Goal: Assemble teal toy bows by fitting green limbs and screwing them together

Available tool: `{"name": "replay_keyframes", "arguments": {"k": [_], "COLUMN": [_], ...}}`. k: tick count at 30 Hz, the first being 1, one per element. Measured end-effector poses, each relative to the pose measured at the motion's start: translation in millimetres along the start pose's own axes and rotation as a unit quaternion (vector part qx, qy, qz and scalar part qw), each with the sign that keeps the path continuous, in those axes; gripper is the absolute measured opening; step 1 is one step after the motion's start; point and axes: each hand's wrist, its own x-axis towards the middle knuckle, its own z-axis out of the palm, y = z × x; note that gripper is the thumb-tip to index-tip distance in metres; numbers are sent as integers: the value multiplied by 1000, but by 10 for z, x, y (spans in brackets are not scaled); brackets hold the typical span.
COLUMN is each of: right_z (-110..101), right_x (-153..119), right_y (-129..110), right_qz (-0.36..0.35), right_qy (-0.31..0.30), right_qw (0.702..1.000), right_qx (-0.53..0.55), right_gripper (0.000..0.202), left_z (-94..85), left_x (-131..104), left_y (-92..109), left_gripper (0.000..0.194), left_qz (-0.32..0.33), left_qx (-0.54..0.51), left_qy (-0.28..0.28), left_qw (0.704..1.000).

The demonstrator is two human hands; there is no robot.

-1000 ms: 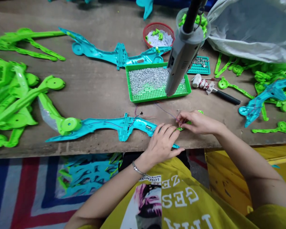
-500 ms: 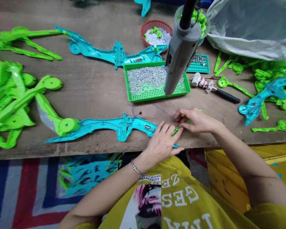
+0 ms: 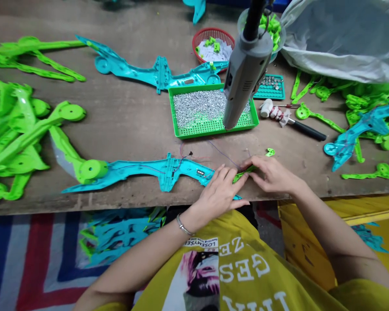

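A long blue plastic shell half (image 3: pixel 142 169), shaped like a toy bow, lies along the front of the bench, its inner side up, with thin wires and a small metal spring-like piece in it. My left hand (image 3: pixel 218 190) covers its right end, fingers bent over it and thumb along the near side. My right hand (image 3: pixel 269 173) is closed on a narrow green plastic arm (image 3: pixel 241 176), whose left end meets that blue end beside my left fingers. A hooked green tip (image 3: pixel 270 152) shows beyond my right hand. My right fingertips are partly hidden.
Behind the shell stands a green tray (image 3: pixel 214 134) of small screws, with a grey electric screwdriver (image 3: pixel 246 82) hanging over it. A black-handled hammer (image 3: pixel 306 129) with a wrapped head lies right. Green parts (image 3: pixel 13 129) pile up left. Another blue shell (image 3: pixel 132 73) lies behind.
My right hand has shifted slightly toward me and its fingers have turned. More of the green arm and its hooked tip now shows. My left hand stays on the blue shell's end.
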Motion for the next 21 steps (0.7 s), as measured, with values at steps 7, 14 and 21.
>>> {"name": "replay_keyframes", "arguments": {"k": [7, 14, 21], "right_z": [303, 451, 450], "right_x": [-205, -278, -301], "right_y": [45, 154, 45], "right_qz": [-35, -97, -36], "right_qy": [141, 192, 259], "right_qw": [985, 966, 963], "right_qx": [-96, -142, -71], "right_gripper": [37, 42, 49], "left_z": [14, -171, -64], "left_x": [-47, 167, 121], "left_y": [-55, -37, 18], "left_gripper": [68, 38, 27], "left_qz": [20, 0, -37], "left_qx": [-36, 70, 80], "left_qy": [157, 105, 132], "left_qw": [987, 992, 987]}}
